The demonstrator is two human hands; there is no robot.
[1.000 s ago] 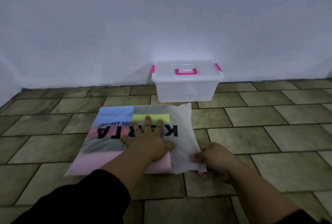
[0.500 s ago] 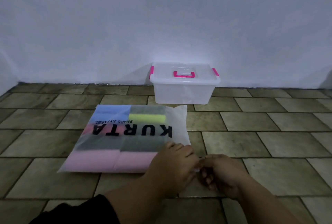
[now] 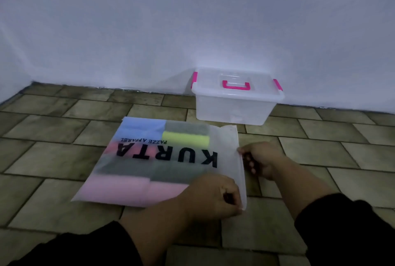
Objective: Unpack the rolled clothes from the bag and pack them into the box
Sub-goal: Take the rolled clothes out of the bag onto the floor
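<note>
A frosted white bag (image 3: pixel 224 144) printed "KURTA" lies flat on the tiled floor. Rolled clothes show through it: a blue roll (image 3: pixel 142 125), a yellow roll (image 3: pixel 185 139), dark grey ones and pink rolls (image 3: pixel 115 188) nearest me. My left hand (image 3: pixel 211 196) pinches the bag's right edge at its near corner. My right hand (image 3: pixel 261 158) pinches the same edge farther up. A clear plastic box (image 3: pixel 233 111) with a closed lid, pink handle and pink latches stands against the wall behind the bag.
A plain white wall (image 3: pixel 192 20) runs along the back. The floor (image 3: pixel 320 150) is brown-green rectangular tiles. My black sleeves fill the bottom of the view.
My right hand slid up the bag's right edge, away from my left hand, which stays at the near corner. The view shifted left, so the box now sits farther right.
</note>
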